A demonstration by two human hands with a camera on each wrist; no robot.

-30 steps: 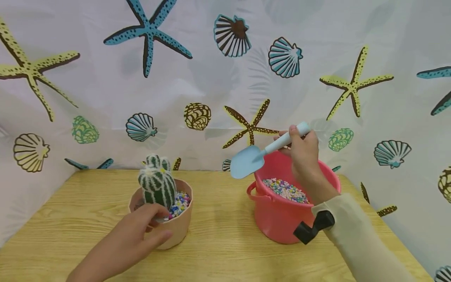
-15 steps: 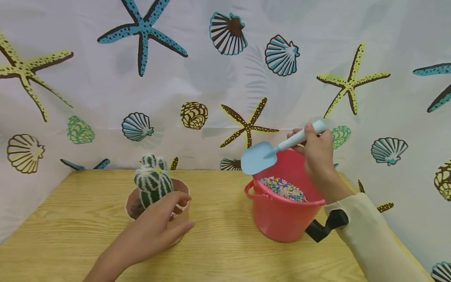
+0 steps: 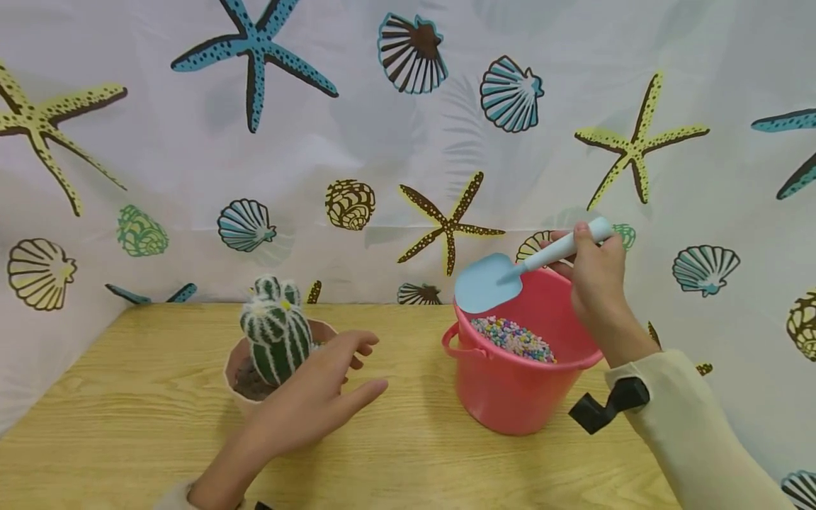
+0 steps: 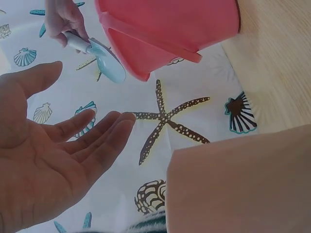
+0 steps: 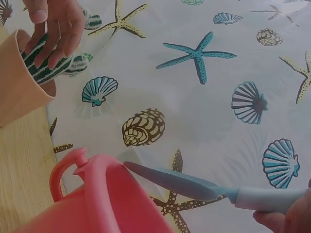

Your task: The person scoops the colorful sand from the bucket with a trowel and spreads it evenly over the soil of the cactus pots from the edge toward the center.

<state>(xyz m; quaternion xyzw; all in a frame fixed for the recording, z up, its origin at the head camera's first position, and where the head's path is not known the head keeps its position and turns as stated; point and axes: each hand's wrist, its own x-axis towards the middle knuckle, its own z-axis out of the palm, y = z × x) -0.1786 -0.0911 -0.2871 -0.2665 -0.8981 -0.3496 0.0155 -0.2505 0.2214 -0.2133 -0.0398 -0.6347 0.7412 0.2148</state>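
Note:
In the head view my right hand (image 3: 599, 280) grips the handle of a light blue toy shovel (image 3: 487, 283). Its blade tilts down to the left over the near-left rim of a red bucket (image 3: 503, 397). Small multicoloured beads (image 3: 513, 340) lie inside the bucket. My left hand (image 3: 319, 397), fingers loosely bent and holding nothing, hovers in front of a peach flowerpot (image 3: 237, 368). A knitted green and white cactus (image 3: 275, 340) stands in that pot, with brown filling visible on its left. The hand hides most of the pot's right side and its beads.
Both containers stand on a light wooden table (image 3: 395, 425). Behind it hangs a white cloth (image 3: 382, 142) printed with starfish and shells. The bucket's red handle (image 3: 460, 347) hangs at its left side. A gap of bare wood separates pot and bucket.
My left hand has moved right, off the pot's front rim. My right hand has carried the shovel to the right, so its blade is now above the bucket's rim.

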